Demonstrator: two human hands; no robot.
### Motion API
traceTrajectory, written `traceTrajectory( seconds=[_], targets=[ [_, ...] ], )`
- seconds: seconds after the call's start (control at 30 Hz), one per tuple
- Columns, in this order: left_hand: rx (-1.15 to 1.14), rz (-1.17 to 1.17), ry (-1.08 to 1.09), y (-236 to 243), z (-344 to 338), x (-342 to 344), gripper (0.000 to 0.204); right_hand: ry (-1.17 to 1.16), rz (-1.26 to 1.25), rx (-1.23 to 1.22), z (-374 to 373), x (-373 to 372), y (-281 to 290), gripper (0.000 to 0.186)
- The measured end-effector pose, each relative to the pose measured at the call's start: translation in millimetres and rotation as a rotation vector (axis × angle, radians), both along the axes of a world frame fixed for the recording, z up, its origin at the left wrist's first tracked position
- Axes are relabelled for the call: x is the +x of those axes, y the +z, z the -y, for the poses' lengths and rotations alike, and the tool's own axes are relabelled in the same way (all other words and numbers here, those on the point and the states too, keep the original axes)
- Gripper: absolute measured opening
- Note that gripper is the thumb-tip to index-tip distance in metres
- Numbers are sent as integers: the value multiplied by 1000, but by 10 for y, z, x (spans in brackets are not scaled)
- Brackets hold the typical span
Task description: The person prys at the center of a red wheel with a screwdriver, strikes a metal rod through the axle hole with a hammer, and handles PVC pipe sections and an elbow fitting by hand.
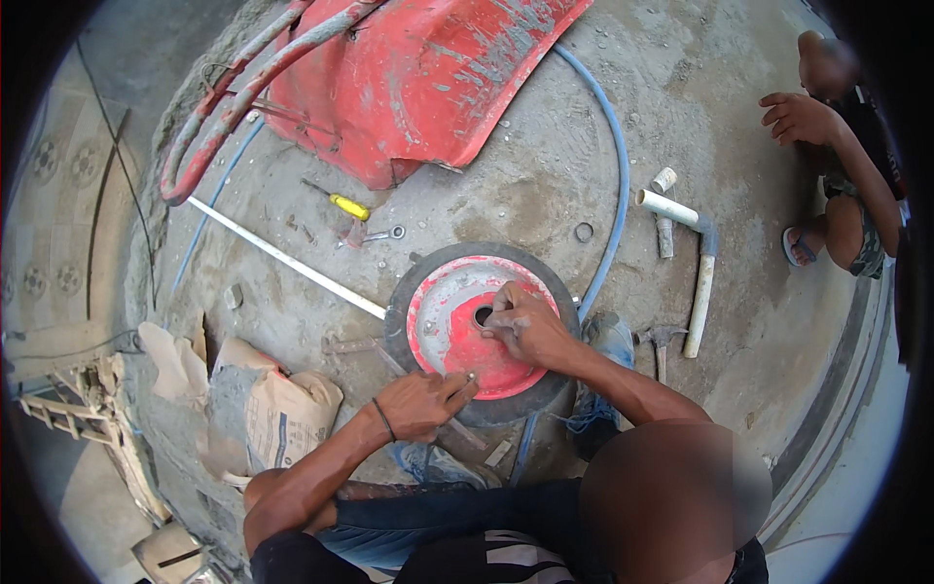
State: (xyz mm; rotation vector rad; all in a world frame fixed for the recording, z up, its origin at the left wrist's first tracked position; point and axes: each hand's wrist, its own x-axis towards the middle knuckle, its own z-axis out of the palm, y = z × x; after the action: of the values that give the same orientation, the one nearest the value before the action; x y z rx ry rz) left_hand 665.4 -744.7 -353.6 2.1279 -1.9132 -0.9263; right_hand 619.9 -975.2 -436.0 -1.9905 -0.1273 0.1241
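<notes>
A wheel with a black tyre (403,297) and worn red-and-white rim (438,302) lies flat before me. My right hand (520,331) is at its centre hole (482,315), fingers pinched at the edge; I cannot make out what they hold, if anything. My left hand (428,397) is over the lower left of the rim, fingertips closed on a small metal piece (471,377). Metal bars (352,345) lie partly under the tyre's left side. A hammer (662,336) lies to its right. Above it are a yellow screwdriver (348,206) and a spanner (384,235).
A dented red wheelbarrow (409,97) lies beyond, beside a blue hose (611,122) and white pipe (282,259). Joined pipes (699,302) lie right, near a crouching co-worker (866,195), hand (798,119) raised. A torn paper sack (287,419) lies left, near a concrete edge.
</notes>
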Motion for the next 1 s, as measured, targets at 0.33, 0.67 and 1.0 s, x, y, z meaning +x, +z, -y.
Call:
traceTrajectory(
  seconds=[0.33,0.67,1.0],
  targets=[
    [9,27,28,17,4,-25,93,-79,-272,66,-36,91,30,16],
    [-21,18,28,230,209,148,88,115,-138,-29,303,170,115,25],
    [-489,-316,503,592,1069,1056,65,-494,-11,461,1495,-271,732,48]
  ],
)
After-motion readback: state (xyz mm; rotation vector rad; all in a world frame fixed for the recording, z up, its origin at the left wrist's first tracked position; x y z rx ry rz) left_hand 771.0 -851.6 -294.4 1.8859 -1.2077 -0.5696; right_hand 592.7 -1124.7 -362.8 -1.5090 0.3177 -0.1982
